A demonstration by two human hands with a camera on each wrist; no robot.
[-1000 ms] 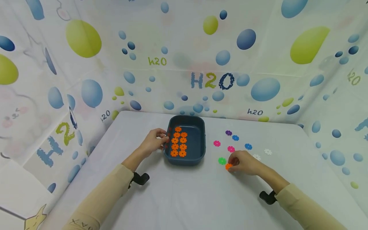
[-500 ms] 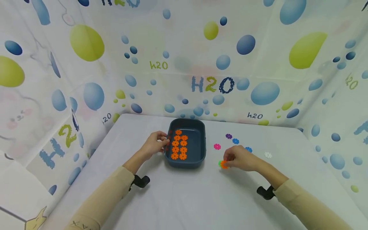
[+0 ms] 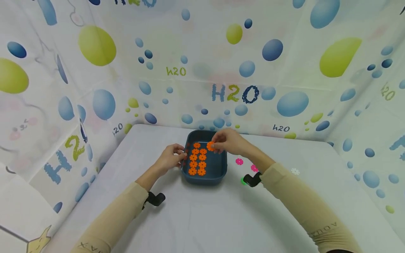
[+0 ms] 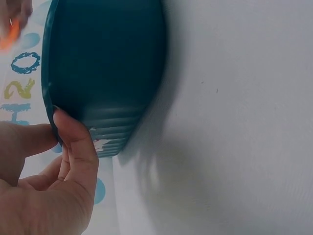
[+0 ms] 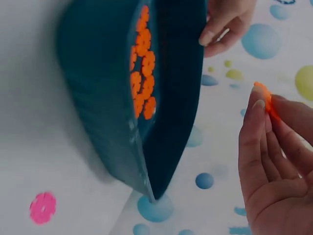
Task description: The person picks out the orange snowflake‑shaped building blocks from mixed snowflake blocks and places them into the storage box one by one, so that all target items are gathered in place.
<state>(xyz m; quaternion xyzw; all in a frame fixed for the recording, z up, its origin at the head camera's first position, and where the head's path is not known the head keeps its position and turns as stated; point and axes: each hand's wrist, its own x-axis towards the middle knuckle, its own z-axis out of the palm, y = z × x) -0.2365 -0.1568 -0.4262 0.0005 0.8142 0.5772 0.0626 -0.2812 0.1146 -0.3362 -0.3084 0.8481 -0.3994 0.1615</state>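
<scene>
A dark blue-green plastic bin [image 3: 204, 180] stands on the white table. Inside it, orange flower-shaped discs [image 3: 201, 164] lie in two columns along the left half. My left hand [image 3: 169, 157] pinches the bin's left rim between thumb and fingers, seen closely in the left wrist view, where the bin's outer wall [image 4: 107, 54] fills the top. Over the bin's right side, my right hand [image 3: 231, 142] holds one more orange flower disc [image 3: 210, 146] between thumb and fingertips. In the right wrist view that disc [image 5: 266, 100] is seen nearly edge-on, above the rim.
Right of the bin lie pink flower discs [image 3: 239, 161], a green one [image 3: 243, 181] partly behind the right wrist camera [image 3: 252, 179], and a white one [image 3: 295, 171]. The right forearm hides part of this area. A patterned cloth backdrop [image 3: 196, 95] rises behind the table.
My right hand has picked up the orange disc beside the green one and carried it left and away, over the bin. My left hand stays at the rim.
</scene>
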